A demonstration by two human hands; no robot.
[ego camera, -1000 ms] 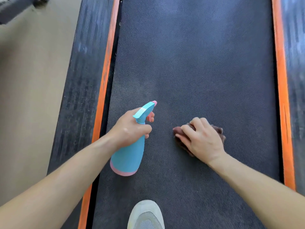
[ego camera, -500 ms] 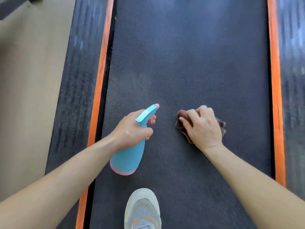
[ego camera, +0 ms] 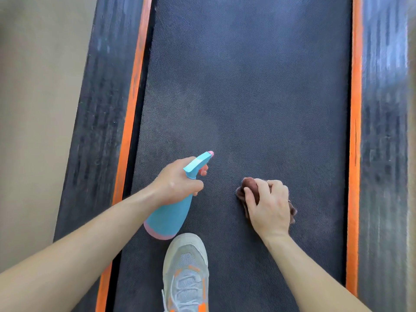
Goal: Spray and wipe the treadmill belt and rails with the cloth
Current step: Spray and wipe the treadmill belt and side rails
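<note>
Two hands work side by side. Left hand [ego camera: 177,183] grips the spray bottle [ego camera: 167,218] by its neck: rigid plastic, likely light. Right hand [ego camera: 270,208], near it, clutches the bunched cloth [ego camera: 249,185] against the belt [ego camera: 247,86]: soft, limp; keep it wadded.

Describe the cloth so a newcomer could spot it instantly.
Start at the dark treadmill belt between the orange rails. Right of the belt's middle, the right hand grips a crumpled cloth against it. It is the only reddish-brown, soft thing; the left hand beside it holds a hard blue spray bottle.
</note>
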